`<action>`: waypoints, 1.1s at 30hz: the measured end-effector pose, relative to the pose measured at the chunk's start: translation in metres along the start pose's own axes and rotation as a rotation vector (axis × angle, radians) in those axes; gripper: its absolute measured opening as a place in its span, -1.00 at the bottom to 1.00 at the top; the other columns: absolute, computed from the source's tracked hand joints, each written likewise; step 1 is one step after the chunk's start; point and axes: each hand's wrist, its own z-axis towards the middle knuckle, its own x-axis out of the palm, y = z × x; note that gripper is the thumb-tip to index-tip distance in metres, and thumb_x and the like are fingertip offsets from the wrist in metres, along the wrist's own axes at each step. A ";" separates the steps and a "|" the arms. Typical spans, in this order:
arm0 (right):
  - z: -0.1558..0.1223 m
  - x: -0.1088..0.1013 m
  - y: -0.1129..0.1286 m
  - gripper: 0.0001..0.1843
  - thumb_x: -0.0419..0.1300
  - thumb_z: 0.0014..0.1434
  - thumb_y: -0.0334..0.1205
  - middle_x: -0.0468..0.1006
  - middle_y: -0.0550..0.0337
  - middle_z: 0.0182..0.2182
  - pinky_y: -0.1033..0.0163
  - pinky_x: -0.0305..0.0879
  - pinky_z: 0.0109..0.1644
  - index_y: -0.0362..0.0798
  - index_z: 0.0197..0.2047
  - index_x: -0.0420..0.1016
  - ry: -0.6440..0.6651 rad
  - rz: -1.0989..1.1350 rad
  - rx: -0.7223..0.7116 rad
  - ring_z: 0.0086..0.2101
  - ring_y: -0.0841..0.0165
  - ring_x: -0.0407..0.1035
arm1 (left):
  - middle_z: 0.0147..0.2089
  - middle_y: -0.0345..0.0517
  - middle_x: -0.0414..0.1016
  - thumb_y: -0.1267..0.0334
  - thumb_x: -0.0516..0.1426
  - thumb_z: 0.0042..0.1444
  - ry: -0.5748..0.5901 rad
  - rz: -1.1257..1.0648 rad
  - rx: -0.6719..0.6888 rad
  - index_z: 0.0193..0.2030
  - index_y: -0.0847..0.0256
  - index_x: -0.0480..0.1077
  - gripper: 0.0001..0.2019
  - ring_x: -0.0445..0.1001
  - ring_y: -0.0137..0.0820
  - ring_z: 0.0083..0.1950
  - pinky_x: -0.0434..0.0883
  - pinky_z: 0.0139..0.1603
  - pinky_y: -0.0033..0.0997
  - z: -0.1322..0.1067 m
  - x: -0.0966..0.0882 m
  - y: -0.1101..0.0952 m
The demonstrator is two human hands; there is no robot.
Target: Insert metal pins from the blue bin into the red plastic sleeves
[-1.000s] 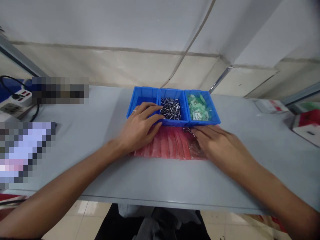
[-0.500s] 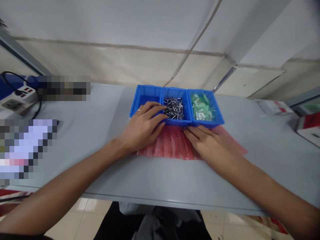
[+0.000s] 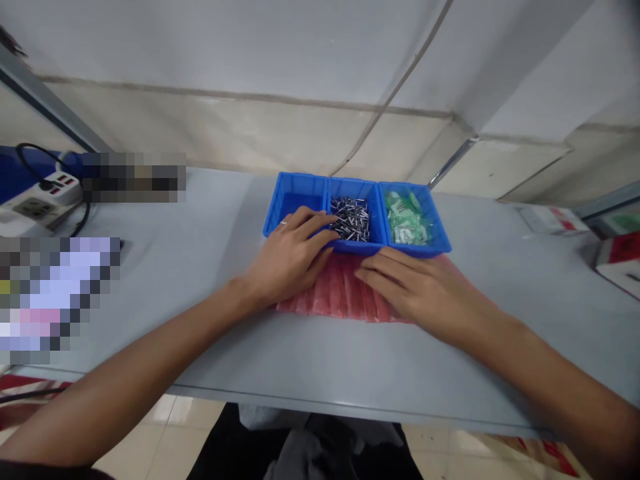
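Three joined blue plastic bins stand in a row on the table. The left bin [image 3: 295, 193] shows a bare blue floor, the middle bin [image 3: 353, 219] holds a pile of small metal pins, and the right bin [image 3: 407, 223] holds green packets. My left hand [image 3: 290, 257] lies across the left bin's front rim, its fingertips beside the pins, with nothing visible in it. A flat stack of red plastic bags [image 3: 337, 300] lies in front of the bins. My right hand [image 3: 420, 288] rests flat on those bags, fingertips near the middle bin's front wall.
A grey table [image 3: 200, 220] carries everything, and its front edge [image 3: 340, 405] runs below my forearms. A white power strip [image 3: 37, 208] with a black cable sits at the far left. Red-and-white boxes [image 3: 620, 260] stand at the right, against a pale wall.
My right hand has slid left across the red bags, closer to the middle bin. My left hand has barely moved. The whole view has shifted slightly.
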 end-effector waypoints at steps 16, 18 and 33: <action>-0.021 0.010 -0.011 -0.62 0.16 0.25 -0.61 0.70 0.00 -0.08 0.08 0.53 -0.22 -0.21 0.10 0.54 0.142 -0.153 0.130 -0.21 0.16 0.63 | 0.28 0.04 0.53 0.40 0.09 0.37 -0.042 0.004 0.024 0.09 0.26 0.53 -0.75 0.56 -0.14 0.25 0.52 0.28 0.04 -0.002 -0.006 0.006; -0.008 0.014 -0.005 -0.71 0.17 0.25 -0.59 0.70 0.01 -0.17 0.14 0.43 -0.32 -0.20 -0.01 0.57 0.177 -0.193 0.122 -0.28 0.20 0.60 | 0.27 0.04 0.54 0.41 0.09 0.36 -0.041 -0.014 0.024 0.09 0.25 0.53 -0.74 0.57 -0.15 0.24 0.53 0.27 0.04 -0.001 -0.008 0.008; 0.002 0.004 -0.009 -0.66 0.11 0.28 -0.61 0.70 0.03 -0.07 0.20 0.46 -0.28 -0.15 -0.02 0.61 0.025 -0.101 0.118 -0.23 0.25 0.61 | 0.24 0.00 0.57 0.51 0.02 0.35 -0.010 -0.145 -0.008 0.10 0.26 0.53 -0.67 0.54 -0.21 0.29 0.53 0.32 -0.04 0.001 -0.016 0.011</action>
